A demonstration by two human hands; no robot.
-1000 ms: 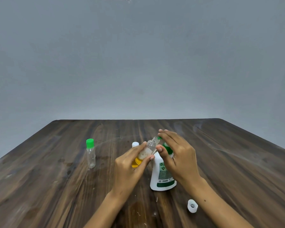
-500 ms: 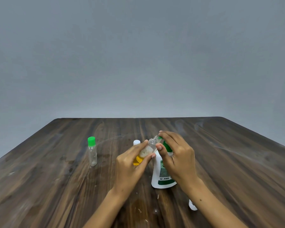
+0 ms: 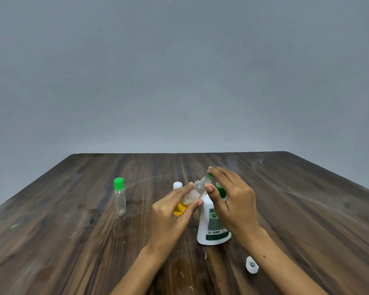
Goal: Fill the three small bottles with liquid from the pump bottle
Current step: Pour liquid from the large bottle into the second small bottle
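Note:
The white pump bottle (image 3: 213,224) with a green pump head stands mid-table. My right hand (image 3: 232,196) rests over the pump head, fingers across its top and thumb below. My left hand (image 3: 170,211) grips a small clear bottle (image 3: 195,191), tilted with its open mouth at the pump nozzle; yellow liquid and foam sit in its lower part. Another small bottle with a green cap (image 3: 119,196) stands upright at the left, clear inside. Behind my left hand a third small bottle's white cap (image 3: 177,185) shows; its body is hidden.
A loose white cap (image 3: 251,265) lies on the dark wooden table (image 3: 73,241) near my right forearm. Wet smears mark the wood in front of the pump bottle. A plain grey wall stands behind the table's far edge.
Both hands stay at the pump nozzle with the tilted bottle. The view has shifted slightly; no clear movement of the objects.

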